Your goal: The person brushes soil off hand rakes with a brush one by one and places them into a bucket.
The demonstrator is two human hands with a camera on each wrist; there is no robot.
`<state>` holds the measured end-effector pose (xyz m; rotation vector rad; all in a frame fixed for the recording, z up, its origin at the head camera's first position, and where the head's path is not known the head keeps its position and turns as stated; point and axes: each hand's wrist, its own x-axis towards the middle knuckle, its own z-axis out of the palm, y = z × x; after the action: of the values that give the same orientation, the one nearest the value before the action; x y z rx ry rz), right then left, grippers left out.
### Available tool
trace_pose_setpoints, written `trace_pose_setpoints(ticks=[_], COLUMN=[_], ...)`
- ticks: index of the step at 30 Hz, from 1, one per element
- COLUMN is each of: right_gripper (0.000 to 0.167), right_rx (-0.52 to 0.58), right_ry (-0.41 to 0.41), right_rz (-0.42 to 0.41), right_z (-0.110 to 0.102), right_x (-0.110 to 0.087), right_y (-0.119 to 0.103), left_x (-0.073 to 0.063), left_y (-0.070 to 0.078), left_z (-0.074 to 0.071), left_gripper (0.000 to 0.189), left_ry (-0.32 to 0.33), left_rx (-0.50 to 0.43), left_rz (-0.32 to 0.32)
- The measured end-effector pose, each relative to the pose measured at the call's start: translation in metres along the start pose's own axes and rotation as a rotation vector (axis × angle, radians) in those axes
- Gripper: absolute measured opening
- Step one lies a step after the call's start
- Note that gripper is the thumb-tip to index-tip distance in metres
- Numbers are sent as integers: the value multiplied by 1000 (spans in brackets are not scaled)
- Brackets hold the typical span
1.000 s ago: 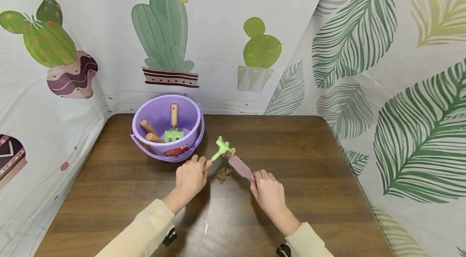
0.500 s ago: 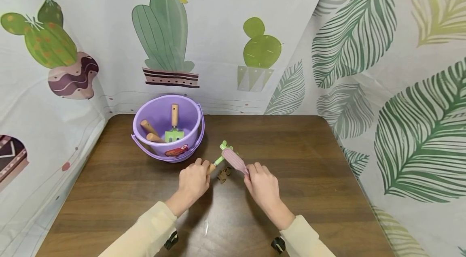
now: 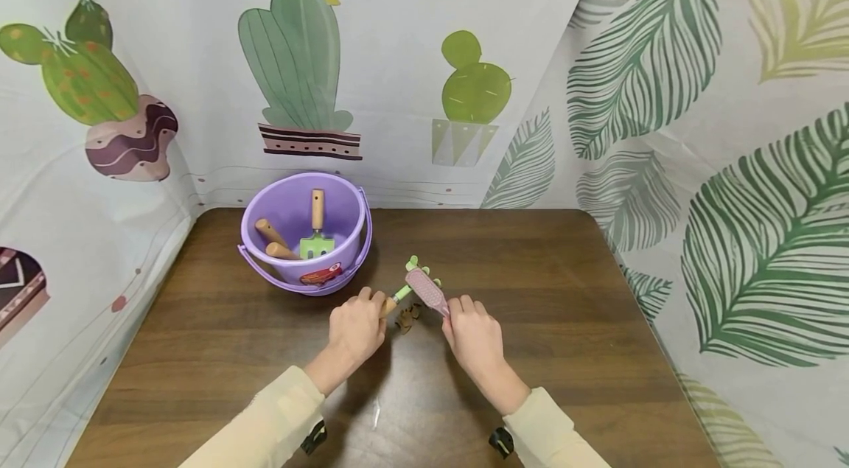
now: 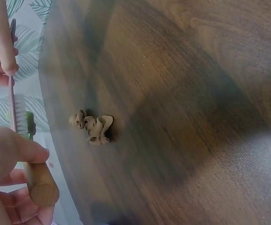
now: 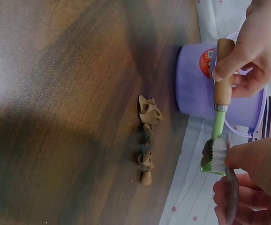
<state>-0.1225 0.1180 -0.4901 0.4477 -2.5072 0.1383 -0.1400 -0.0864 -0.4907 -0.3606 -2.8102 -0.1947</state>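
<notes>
My left hand [image 3: 358, 324] grips the wooden handle of a small green hand rake [image 5: 218, 123], its tines pointing away from me. A pink brush [image 3: 427, 290] with white bristles [image 5: 218, 154] is held in my right hand [image 3: 475, 335]. The bristles press against the rake's head, where dark brown matter [image 5: 207, 152] clings. In the head view the brush back covers part of that head. Beneath the tools, curled brown clay-like scraps [image 4: 98, 129] lie on the wooden table [image 3: 544, 284].
A purple bucket [image 3: 305, 270] stands at the back left, its handle hanging over the front. Inside are a green garden fork [image 3: 317, 247] and two wooden handles [image 3: 270, 231]. A patterned cloth [image 3: 398, 85] hangs right behind the table.
The brush has moved left from beside the rake onto its head, and its back now faces up. The rake has shifted slightly right and toward me. The scraps stay on the table.
</notes>
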Motion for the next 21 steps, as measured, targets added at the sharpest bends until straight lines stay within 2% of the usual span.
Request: trace_pose_setpoints(ticks=[13, 21], right_gripper=[24, 24], right_rx=[3, -2], right_ry=[-28, -27], right_rz=[8, 3], right_z=[0, 0], right_x=[-11, -22], right_y=[4, 9], left_x=[2, 2], left_y=[-7, -11], left_z=[3, 5], left_gripper=[26, 27], left_ry=[17, -12], left_rx=[-11, -11], left_rz=[-33, -56])
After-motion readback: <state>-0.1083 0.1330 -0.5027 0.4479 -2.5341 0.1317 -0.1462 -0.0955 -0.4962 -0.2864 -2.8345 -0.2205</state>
